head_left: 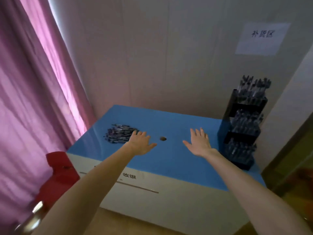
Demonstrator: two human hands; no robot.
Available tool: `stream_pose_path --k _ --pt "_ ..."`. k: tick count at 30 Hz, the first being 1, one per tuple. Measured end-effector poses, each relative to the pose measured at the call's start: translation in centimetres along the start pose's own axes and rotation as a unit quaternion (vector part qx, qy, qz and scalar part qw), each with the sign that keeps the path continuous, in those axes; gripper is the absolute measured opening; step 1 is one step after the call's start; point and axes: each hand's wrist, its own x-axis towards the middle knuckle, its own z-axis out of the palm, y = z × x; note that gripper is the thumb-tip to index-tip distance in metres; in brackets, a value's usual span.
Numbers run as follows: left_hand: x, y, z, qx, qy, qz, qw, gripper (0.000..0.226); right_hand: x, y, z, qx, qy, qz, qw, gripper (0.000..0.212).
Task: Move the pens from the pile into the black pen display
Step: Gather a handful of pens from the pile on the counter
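A pile of dark pens lies on the left part of the blue tabletop. The black tiered pen display stands at the table's right edge, with several pens in each of its three tiers. My left hand is stretched out flat, fingers straight, its fingertips at the right edge of the pile. My right hand is also flat with fingers spread, holding nothing, just left of the display's lower tiers. The picture is blurred.
A small dark hole sits in the tabletop between my hands. A pink curtain hangs at the left and a red object stands by the table's left corner. A paper sign is on the wall.
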Motion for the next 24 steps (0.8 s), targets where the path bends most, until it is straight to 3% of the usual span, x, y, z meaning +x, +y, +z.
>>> stream_pose_path --k 4,11,16,24 --pt "-0.4 -10.3 0.7 -0.058 0.006 -0.040 0.998 0.076 6.0 -11.2 -0.2 0.129 -0.006 0.023 0.991 0.088" --pt "0.6 -24.8 1.1 -0.077 0.028 -0.065 0.994 0.066 14.5 -23.8 0.6 0.129 -0.044 -0.020 0.990 0.087" --pt "3.0 -30.5 3.2 -0.102 0.012 -0.060 0.993 0.061 18.0 -28.1 3.3 0.134 -0.063 -0.039 0.988 0.081" --pt "11.7 -34.0 7.1 -0.116 -0.017 -0.029 0.993 0.053 26.4 -29.3 8.0 0.106 -0.130 -0.107 0.980 0.067"
